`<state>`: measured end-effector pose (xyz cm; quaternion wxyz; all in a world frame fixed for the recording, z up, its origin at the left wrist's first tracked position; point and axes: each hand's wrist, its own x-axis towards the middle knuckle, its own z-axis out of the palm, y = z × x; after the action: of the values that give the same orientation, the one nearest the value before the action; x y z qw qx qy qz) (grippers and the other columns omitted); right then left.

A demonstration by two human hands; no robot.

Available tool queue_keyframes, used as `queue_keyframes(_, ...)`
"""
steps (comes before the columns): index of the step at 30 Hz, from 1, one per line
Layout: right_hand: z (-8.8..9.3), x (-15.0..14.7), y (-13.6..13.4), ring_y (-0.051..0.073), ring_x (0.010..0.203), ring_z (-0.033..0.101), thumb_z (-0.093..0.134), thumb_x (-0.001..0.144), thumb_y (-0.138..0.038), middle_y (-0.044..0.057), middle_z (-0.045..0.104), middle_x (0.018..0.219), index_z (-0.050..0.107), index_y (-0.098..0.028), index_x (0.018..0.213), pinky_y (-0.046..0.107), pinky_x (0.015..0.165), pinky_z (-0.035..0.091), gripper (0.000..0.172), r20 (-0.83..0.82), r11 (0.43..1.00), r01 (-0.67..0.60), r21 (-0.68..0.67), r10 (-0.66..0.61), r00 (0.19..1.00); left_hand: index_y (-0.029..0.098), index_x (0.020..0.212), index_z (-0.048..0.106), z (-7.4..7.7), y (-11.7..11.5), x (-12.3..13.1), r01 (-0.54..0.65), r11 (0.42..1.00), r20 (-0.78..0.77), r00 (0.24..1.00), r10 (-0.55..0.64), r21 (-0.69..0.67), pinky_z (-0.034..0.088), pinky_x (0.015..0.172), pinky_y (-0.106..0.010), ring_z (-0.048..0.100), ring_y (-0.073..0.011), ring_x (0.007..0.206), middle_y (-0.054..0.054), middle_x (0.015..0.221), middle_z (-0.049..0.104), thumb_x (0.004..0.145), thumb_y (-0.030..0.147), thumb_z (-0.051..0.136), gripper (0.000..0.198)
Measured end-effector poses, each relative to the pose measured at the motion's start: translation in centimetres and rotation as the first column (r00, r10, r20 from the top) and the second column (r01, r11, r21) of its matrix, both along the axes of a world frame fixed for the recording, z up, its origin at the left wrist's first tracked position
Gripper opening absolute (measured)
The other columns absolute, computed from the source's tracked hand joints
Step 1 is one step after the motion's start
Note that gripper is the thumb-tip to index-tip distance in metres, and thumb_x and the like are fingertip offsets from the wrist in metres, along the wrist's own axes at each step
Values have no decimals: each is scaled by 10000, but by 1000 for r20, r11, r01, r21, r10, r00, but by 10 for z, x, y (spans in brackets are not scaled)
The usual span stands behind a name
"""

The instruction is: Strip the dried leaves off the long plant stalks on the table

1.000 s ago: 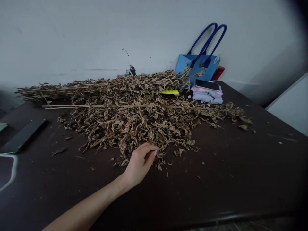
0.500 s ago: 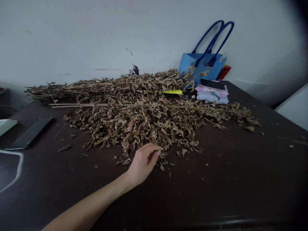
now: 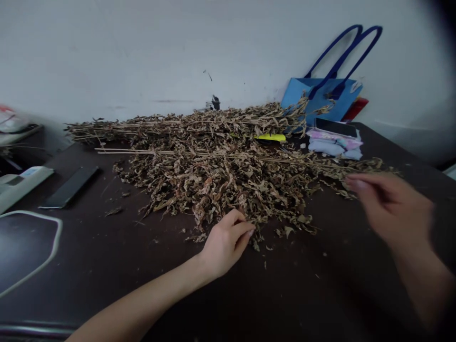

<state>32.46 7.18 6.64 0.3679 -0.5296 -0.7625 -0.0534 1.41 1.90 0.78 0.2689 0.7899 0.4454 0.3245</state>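
A large pile of dried brown leaves on long thin stems [image 3: 221, 166] lies across the dark table [image 3: 107, 256]. My left hand [image 3: 226, 242] rests at the near edge of the pile, fingers curled and pinched on dry leaves there. My right hand [image 3: 388, 206] is blurred above the table at the right, near the stem tips, fingers pointing left; nothing shows in it.
A blue bag with long handles [image 3: 320, 92] leans on the white wall at the back right. In front of it a phone lies on folded pastel cloth [image 3: 335, 142]. A yellow object [image 3: 270, 137] shows in the leaves. A black flat object [image 3: 69, 187] and a white-rimmed tray [image 3: 53, 237] lie left.
The view has swung left, shifting everything rightward. My right hand has come into view at the right. My left hand stays at the near edge of the pile.
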Motion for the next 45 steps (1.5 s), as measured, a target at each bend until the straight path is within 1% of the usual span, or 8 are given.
queue_keyframes(4,-4,-72,91,182,927,579,400,903,-296,87,630,1010,614,-201,1011,295,793,435,258,164,956,-269,-118,286,944,133,1042,632,0,2,-4,-16,998,-31,999,18,68,477,768,-320,550,-200,866,-119,932,571,901,183,406,271)
queue_keyframes(7,-11,-107,141,187,852,592,388,892,-289,74,639,990,619,-179,1002,295,716,449,278,235,946,-275,-173,311,921,133,1045,621,-3,4,-7,-10,993,-25,1000,13,121,476,796,-316,556,-194,893,-113,953,591,902,171,407,260)
queue_keyframes(11,-30,-125,187,216,864,594,414,854,-263,84,661,949,649,-156,947,320,751,446,274,313,929,-290,-228,352,882,132,1026,622,-6,6,-8,-24,982,-12,1000,27,189,488,778,-300,566,-178,873,-93,935,608,893,162,430,236)
queue_keyframes(15,-45,-130,213,228,854,589,441,808,-225,60,684,901,681,-179,890,334,773,440,258,415,896,-304,-323,423,805,123,1009,628,-6,7,-8,-25,980,-17,999,29,198,491,773,-285,571,-168,856,-83,916,620,887,155,441,224)
queue_keyframes(26,-44,-133,225,202,798,583,435,742,-145,55,678,831,684,-196,888,288,707,441,293,538,881,-272,-386,455,710,121,1002,632,-3,11,-12,-30,981,-4,999,32,192,504,762,-288,585,-167,843,-85,905,633,896,161,433,229)
queue_keyframes(34,-19,-127,218,231,895,569,395,792,-184,91,652,917,647,-163,900,333,797,428,275,484,908,-310,-280,413,771,152,1069,592,16,29,-28,-183,950,29,983,181,254,514,803,-331,584,-180,919,-97,986,625,894,158,430,239)
queue_keyframes(40,1,-116,206,204,750,604,400,810,-230,64,665,892,628,-189,948,292,657,436,269,389,920,-304,-247,381,839,111,1143,560,38,82,-49,-226,873,-151,936,317,432,427,964,-393,529,-224,1102,-126,1159,601,897,195,432,290)
queue_keyframes(45,3,-112,200,216,802,608,419,795,-226,61,666,883,632,-187,910,306,714,437,245,327,921,-316,-228,378,866,98,1249,484,35,140,-58,-200,908,-421,835,354,367,346,1032,-393,428,-252,1241,-152,1332,486,924,283,383,387)
